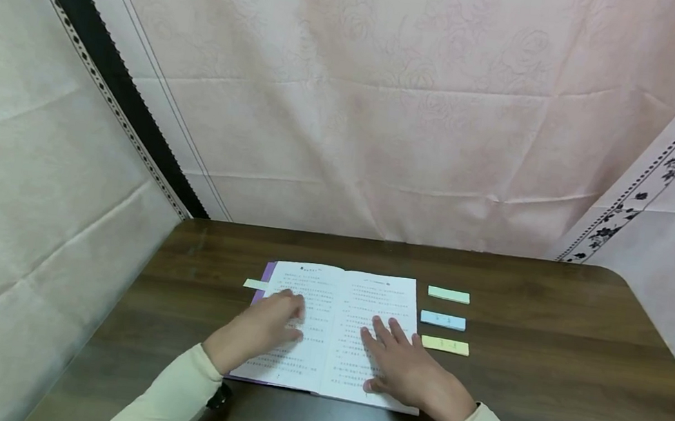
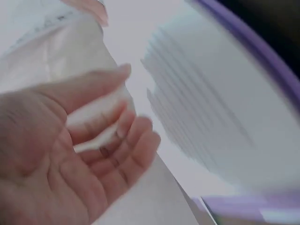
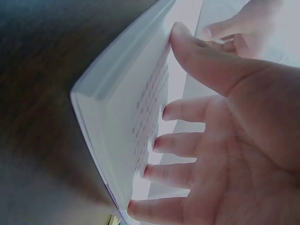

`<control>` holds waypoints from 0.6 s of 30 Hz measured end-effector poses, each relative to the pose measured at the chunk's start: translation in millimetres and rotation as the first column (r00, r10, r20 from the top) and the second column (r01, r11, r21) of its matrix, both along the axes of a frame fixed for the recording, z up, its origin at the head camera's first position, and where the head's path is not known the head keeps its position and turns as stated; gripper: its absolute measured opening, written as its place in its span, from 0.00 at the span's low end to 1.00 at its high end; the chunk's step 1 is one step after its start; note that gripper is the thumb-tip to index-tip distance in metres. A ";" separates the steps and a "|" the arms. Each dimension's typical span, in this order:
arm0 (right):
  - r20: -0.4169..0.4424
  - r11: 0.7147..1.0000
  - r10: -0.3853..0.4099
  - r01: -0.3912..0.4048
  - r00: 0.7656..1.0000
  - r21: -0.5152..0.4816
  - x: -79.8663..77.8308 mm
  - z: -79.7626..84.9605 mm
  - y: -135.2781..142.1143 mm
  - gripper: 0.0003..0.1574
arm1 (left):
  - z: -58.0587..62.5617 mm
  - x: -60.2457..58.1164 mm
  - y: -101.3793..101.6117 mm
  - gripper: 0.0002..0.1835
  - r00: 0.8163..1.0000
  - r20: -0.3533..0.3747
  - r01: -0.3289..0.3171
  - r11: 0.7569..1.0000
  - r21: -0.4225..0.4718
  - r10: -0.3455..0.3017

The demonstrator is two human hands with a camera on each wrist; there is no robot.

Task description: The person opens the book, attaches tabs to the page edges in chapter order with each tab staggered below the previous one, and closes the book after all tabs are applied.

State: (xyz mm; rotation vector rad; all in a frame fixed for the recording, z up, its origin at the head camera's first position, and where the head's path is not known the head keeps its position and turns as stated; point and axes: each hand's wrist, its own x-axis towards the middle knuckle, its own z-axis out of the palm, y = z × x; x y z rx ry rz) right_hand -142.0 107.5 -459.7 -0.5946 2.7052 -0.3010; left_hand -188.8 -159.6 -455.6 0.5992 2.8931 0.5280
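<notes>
An open book (image 1: 328, 369) with printed pages and a purple cover lies on the table. Over its left page is my left hand (image 1: 264, 327), fingers loosely bent with nothing between them; the left wrist view shows the palm (image 2: 56, 159) facing the page. My right hand (image 1: 409, 371) spreads its fingers across the right page. In the right wrist view those fingertips (image 3: 159, 176) touch the paper, and the thumb lies near the book's lower edge. A pale green sticky tab (image 1: 255, 284) sticks out from the book's left side.
To the right of the book, three paper strips lie in a column: a green strip (image 1: 449, 295), a blue strip (image 1: 443, 320) and a yellow strip (image 1: 446, 346). The dark wooden table (image 1: 547, 345) ends at a light patterned cloth (image 1: 383, 139) behind it.
</notes>
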 end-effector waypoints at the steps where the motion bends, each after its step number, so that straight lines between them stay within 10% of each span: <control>1: 0.002 1.000 -0.001 0.001 1.000 0.002 0.0 0.3 -0.2 0.55 | 0.1 2.0 5.7 0.14 0.999 0.003 0.041 0.999 0.013 -0.041; 6: 0.012 1.000 -0.006 0.006 1.000 -0.003 -0.4 -0.8 -1.3 0.55 | -3.2 9.2 30.4 0.24 0.990 -0.027 0.141 0.989 -0.038 -0.142; 18: 0.003 1.000 0.006 -0.006 1.000 -0.014 0.2 -2.5 0.6 0.54 | -9.9 14.3 46.2 0.41 0.984 -0.093 0.134 0.978 -0.159 -0.150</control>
